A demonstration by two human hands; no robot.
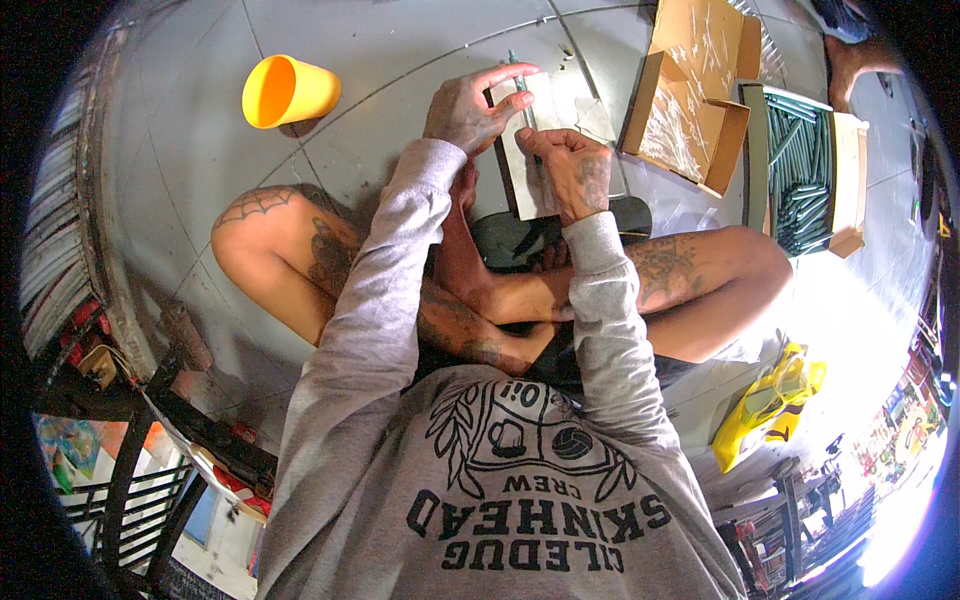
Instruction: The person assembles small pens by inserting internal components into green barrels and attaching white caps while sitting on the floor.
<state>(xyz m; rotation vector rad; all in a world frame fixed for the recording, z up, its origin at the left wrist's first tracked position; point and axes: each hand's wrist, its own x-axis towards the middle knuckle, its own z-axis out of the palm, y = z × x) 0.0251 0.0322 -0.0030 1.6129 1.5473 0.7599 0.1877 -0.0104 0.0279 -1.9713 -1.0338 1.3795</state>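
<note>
My left hand pinches a slim dark green pen-like tube between thumb and fingers, its tip standing out past them at the far side. Just to the right and nearer, my right hand is closed in a pinch close to the tube's lower end. Whatever sits in that pinch is too small to make out. Under both hands is a pale flat block, with a whitish sheet on its far right part. My bare legs are crossed around the near side of it.
An open cardboard box of thin whitish sticks lies to the right. Beside it, another box holds many dark green tubes. A yellow cup is at far left, a yellow bag at near right. Another person's leg shows at far right.
</note>
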